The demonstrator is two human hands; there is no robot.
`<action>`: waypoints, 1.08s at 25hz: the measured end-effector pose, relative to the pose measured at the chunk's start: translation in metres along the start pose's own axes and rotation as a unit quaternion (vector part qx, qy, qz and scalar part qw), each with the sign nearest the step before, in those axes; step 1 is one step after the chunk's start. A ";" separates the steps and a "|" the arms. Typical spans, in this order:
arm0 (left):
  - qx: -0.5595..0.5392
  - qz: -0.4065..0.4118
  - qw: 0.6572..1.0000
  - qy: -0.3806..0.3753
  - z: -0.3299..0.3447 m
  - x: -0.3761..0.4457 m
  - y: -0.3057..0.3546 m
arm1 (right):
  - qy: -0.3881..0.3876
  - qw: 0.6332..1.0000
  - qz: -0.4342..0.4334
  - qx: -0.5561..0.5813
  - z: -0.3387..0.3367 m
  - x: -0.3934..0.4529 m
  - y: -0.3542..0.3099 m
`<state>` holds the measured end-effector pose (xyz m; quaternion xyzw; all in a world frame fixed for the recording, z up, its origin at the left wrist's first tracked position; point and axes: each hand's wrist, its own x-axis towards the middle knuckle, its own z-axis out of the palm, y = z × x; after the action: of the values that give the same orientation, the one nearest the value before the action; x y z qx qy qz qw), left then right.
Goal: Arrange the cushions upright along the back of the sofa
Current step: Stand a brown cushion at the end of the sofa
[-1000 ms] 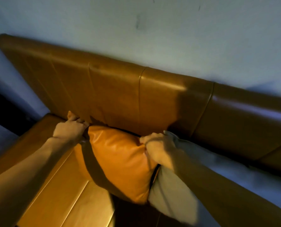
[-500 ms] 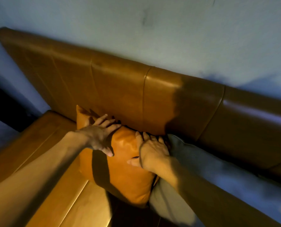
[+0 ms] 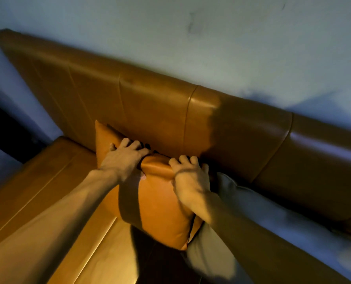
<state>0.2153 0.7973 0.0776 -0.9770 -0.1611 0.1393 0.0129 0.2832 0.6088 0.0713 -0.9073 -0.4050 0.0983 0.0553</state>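
Note:
An orange leather cushion [image 3: 160, 210] stands upright against the tan leather sofa back [image 3: 154, 111]. My left hand [image 3: 123, 158] lies over its upper left edge, fingers curled over the top. My right hand [image 3: 188, 177] grips the upper right corner, fingers hooked behind it. A grey fabric cushion [image 3: 258, 218] leans against the sofa back directly to the right, touching the orange one; my right forearm covers part of it.
The sofa seat [image 3: 53, 197] stretches to the lower left. A pale wall [image 3: 211, 42] rises behind the sofa back. A dark gap [image 3: 4, 132] lies beyond the sofa's left end.
Both hands moved from resting flat on the cushion's face to gripping its top edge. The orange cushion now stands more upright and closer to the sofa back.

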 end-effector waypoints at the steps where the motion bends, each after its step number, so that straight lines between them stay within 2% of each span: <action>1: -0.003 -0.006 1.000 0.003 0.000 0.001 -0.001 | 0.004 1.000 0.000 -0.004 0.001 0.003 0.000; 3: -0.006 -0.010 1.000 -0.003 0.003 0.001 0.004 | -0.003 1.000 0.002 -0.015 0.005 0.004 -0.002; 7: -0.010 -0.002 0.999 0.036 0.019 -0.005 0.017 | -0.033 0.999 0.018 -0.032 0.014 0.000 0.009; 9: -0.005 0.002 1.000 0.017 0.021 -0.005 0.019 | -0.036 0.998 0.018 -0.049 0.014 0.001 0.010; 12: -0.039 -0.044 0.998 -0.010 0.020 -0.009 0.032 | -0.046 0.997 0.015 -0.065 0.013 -0.006 0.007; 15: -0.078 -0.057 0.995 -0.031 0.011 -0.015 0.058 | 0.011 0.999 -0.024 -0.045 0.010 -0.024 0.015; 17: -0.082 -0.015 0.996 -0.039 0.002 -0.015 0.076 | 0.059 0.995 -0.072 -0.024 0.003 -0.038 0.021; 20: -0.089 0.066 0.994 -0.026 -0.017 -0.018 0.117 | 0.092 0.991 -0.100 -0.001 -0.015 -0.069 0.039; 24: -0.076 0.084 0.993 -0.034 -0.042 -0.035 0.178 | 0.127 0.991 -0.042 0.028 -0.035 -0.132 0.092; 27: -0.062 0.027 0.998 -0.007 -0.046 -0.057 0.210 | 0.085 0.996 -0.001 0.009 -0.044 -0.193 0.145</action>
<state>0.2416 0.5814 0.1226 -0.9789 -0.1427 0.1364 -0.0531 0.2721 0.3674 0.1136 -0.9114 -0.3989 0.0243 0.0975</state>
